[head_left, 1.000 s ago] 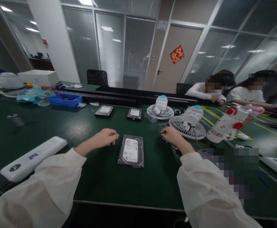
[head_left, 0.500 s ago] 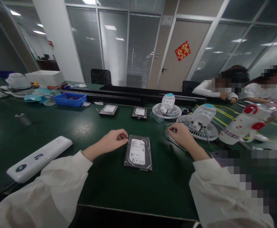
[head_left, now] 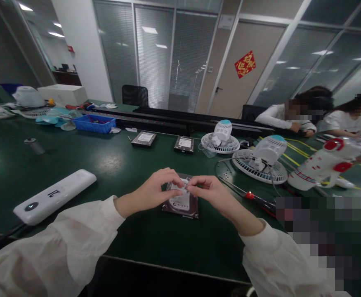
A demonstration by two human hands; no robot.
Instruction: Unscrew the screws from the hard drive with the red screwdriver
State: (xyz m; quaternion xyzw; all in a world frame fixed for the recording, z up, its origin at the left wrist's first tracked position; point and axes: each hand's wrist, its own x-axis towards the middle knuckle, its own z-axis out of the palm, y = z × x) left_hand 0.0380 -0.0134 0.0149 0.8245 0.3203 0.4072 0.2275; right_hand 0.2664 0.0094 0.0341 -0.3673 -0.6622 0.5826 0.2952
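Both hands meet above a hard drive (head_left: 180,205) lying label-up on the green table; they hide its upper part. My left hand (head_left: 155,187) comes in from the left, its thumb and fingers curved towards each other in a loose pinch. At its fingertips, the thumb and forefinger of my right hand (head_left: 213,192) are pressed together. Whatever is between the fingertips is too small to make out. Right of the drive lies a screwdriver (head_left: 260,201) with a red and black handle, its shaft pointing away. Several tiny metal pieces, looking like screws (head_left: 226,176), lie near its tip.
Two more hard drives (head_left: 144,139) (head_left: 184,144) lie farther back. White fan parts (head_left: 260,165) and a white bottle (head_left: 313,165) stand right. On the left are a white elongated device (head_left: 56,196), a metal cylinder (head_left: 34,145) and a blue bin (head_left: 95,123). Two people sit at the far right.
My right hand has moved left from beside the screwdriver to above the hard drive. My left hand has shifted right from the drive's edge, and the fingertips now meet. The view has shifted slightly.
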